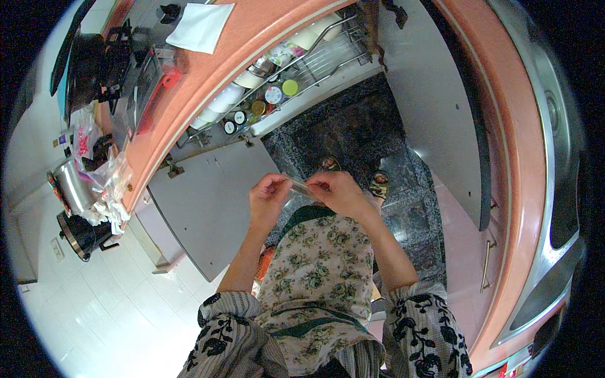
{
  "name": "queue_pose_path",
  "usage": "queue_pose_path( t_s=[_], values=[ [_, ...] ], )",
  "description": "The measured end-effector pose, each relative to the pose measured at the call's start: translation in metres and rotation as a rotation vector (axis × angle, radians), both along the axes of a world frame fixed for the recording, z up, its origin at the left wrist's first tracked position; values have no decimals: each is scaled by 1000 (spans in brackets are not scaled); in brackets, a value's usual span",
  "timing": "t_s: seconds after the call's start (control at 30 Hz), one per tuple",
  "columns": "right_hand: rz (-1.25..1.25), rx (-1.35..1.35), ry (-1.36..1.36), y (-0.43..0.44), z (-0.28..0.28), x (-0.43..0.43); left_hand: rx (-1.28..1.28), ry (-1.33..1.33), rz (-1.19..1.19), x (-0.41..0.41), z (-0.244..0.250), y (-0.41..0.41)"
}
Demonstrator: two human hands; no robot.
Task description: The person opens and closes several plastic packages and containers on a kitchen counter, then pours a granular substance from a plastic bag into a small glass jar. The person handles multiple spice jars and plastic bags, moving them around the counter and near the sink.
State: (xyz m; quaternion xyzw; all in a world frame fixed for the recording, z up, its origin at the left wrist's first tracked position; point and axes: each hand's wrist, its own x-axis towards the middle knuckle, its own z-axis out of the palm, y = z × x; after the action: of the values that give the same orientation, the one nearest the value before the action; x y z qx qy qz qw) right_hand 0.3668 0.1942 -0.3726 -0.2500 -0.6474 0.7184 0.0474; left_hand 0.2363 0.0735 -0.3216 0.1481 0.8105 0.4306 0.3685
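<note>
In front of my floral apron (319, 274), both hands are raised and close together. A small, narrow piece of clear plastic (298, 185) stretches between them, its exact kind too small to tell. My left hand (267, 201) pinches one end between thumb and fingers. At the other end, my right hand (342, 196) grips it with curled fingers, which hide part of it. Beyond the hands, a wire rack (326, 64) stands in an open cabinet and carries several bowls (227, 97) and lidded jars (273, 95).
Open cabinet doors flank me, one at left (222, 193) and one at right (435, 94). An orange countertop (198, 75) curves past, with a white sheet (201, 28), plastic bags (111, 175) and a steel container (75, 184). Dark tile (340, 113) covers the floor.
</note>
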Motion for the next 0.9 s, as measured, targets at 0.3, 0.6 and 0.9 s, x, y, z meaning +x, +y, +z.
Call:
queue_pose_path(
  t_s=[0.3, 0.6, 0.9],
  values=[
    [-13, 66, 50, -5, -4, -10, -13, 98, -11, -1, 5, 0],
    [-158, 271, -37, -22, 4, -22, 98, 239, 89, 17, -19, -5],
    [-140, 410, -131, -39, 21, -9, 15, -134, 211, 30, 3, 0]
  ],
)
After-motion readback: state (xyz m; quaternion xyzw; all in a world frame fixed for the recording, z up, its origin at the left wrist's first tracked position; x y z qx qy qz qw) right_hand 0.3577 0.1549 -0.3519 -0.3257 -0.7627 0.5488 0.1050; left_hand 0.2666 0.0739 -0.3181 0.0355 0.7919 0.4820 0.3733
